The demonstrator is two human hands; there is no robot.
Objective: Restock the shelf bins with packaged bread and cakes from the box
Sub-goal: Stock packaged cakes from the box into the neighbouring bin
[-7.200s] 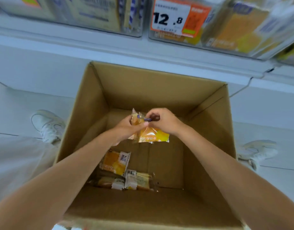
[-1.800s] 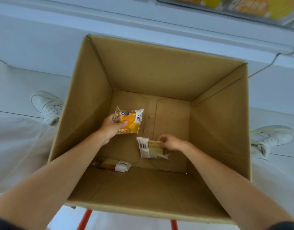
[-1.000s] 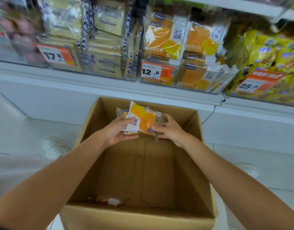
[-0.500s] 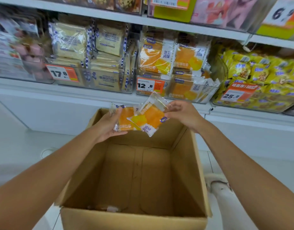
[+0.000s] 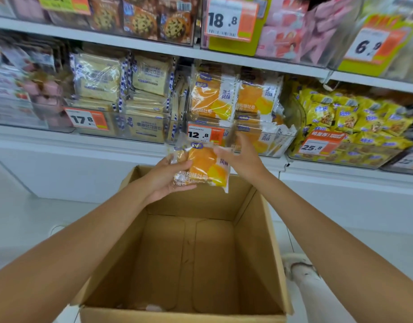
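Tiered white shelves (image 5: 154, 46) over a white base panel (image 5: 84, 173) — pale floor (image 5: 26, 217), bright even light.

Bread packets (image 5: 202, 166) held above open box (image 5: 259, 229), below shelf bin (image 5: 266, 145), cracker bin (image 5: 135, 129) to its left

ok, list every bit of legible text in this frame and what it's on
"18 .8": top-shelf tag
"6 .9": upper right tag
"17 8": pale-bread bin tag
"12 .8": orange-toast bin tag
"25 .8": yellow-snack bin tag
"芝士风味": shelved orange packet
Held packet print, barcodes, small tag print: too blurred to read.
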